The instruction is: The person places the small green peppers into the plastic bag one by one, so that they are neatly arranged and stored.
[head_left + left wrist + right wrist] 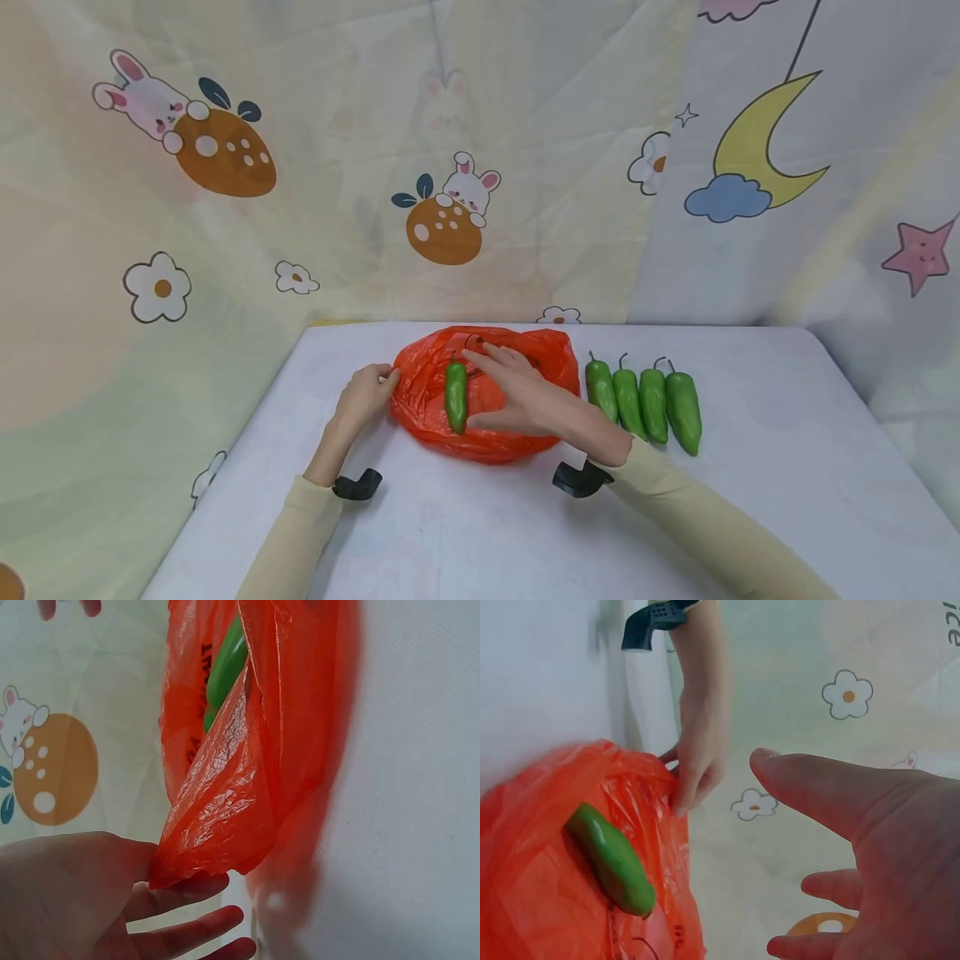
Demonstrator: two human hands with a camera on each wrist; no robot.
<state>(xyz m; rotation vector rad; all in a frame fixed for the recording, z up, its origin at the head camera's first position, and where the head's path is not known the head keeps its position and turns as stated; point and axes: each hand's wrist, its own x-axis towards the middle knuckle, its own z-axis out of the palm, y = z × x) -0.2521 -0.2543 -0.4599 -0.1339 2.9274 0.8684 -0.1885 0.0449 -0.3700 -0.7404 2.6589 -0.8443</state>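
A red plastic bag lies spread on the table, with one green chili pepper on it, its stem pointing away from me. My left hand pinches the bag's left edge between thumb and fingers; in the left wrist view a fold of red plastic rises from that pinch. Over the bag, just right of the pepper, hovers my right hand with its fingers spread and nothing held. In the right wrist view its thumb and fingers stand apart from the pepper.
Several green chili peppers lie in a row to the right of the bag, stems away from me. The white table ends at a patterned cloth backdrop. Black wrist cameras sit on both wrists.
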